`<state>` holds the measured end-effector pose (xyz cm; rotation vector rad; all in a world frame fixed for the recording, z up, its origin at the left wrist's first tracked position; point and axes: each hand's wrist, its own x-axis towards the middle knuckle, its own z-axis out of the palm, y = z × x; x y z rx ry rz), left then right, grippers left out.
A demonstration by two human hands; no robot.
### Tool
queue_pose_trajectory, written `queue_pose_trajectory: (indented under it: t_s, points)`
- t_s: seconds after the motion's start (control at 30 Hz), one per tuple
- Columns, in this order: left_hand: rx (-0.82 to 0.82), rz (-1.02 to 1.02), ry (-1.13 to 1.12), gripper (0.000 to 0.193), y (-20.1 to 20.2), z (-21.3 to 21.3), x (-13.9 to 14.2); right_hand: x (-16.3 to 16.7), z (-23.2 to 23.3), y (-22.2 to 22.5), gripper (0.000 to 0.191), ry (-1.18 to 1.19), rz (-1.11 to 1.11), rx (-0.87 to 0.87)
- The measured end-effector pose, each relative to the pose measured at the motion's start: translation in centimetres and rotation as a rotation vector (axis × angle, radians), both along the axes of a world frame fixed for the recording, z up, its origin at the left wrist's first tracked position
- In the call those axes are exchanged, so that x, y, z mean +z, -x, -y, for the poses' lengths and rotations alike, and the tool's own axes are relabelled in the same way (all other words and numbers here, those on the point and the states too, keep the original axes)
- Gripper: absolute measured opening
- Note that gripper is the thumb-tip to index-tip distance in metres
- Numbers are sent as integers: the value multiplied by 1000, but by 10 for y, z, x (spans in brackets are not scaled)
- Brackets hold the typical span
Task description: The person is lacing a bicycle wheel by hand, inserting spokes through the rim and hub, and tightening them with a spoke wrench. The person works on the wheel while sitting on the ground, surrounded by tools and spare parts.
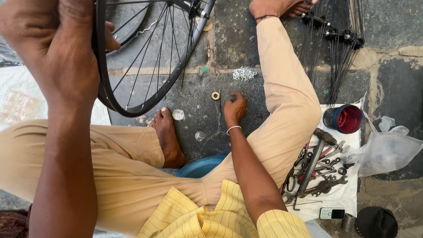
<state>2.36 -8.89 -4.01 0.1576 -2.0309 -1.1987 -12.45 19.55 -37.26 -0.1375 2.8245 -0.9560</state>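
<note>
Fingers of the left hand [57, 57] grip the stiff, light wheel rim [102, 88]; right-hand fingers [233, 108] pinch at the stone floor [194, 97].

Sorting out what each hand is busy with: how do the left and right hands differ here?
The left hand is raised close to the camera and grips the bicycle wheel rim. The right hand is lowered to the stone floor, fingertips pinching something small beside a brass ring. Both are bare.
</note>
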Motion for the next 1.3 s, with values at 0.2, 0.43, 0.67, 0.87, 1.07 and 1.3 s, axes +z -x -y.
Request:
queue_pose_trajectory:
  t_s: [0.2, 0.43, 0.67, 0.87, 1.07, 1.3]
  points:
    - [11, -12, -14, 28, -4, 3, 0, 4, 7, -20, 28, -121, 5, 367]
    - [6, -40, -26, 28, -7, 6, 4, 3, 8, -29, 38, -203, 70, 445]
    - [93, -82, -176, 24, 5, -3, 14, 82, 68, -23, 24, 666, 766, -186]
    - [103, -13, -156, 29, 6, -3, 22, 236, 146, -37, 31, 1036, -179, 508]
    - [126, 17, -148, 34, 7, -3, 22, 290, 184, -40, 28, 984, -513, 549]
    - [113, 25, -155, 37, 9, -8, 30, 289, 189, -49, 26, 1062, -391, 595]
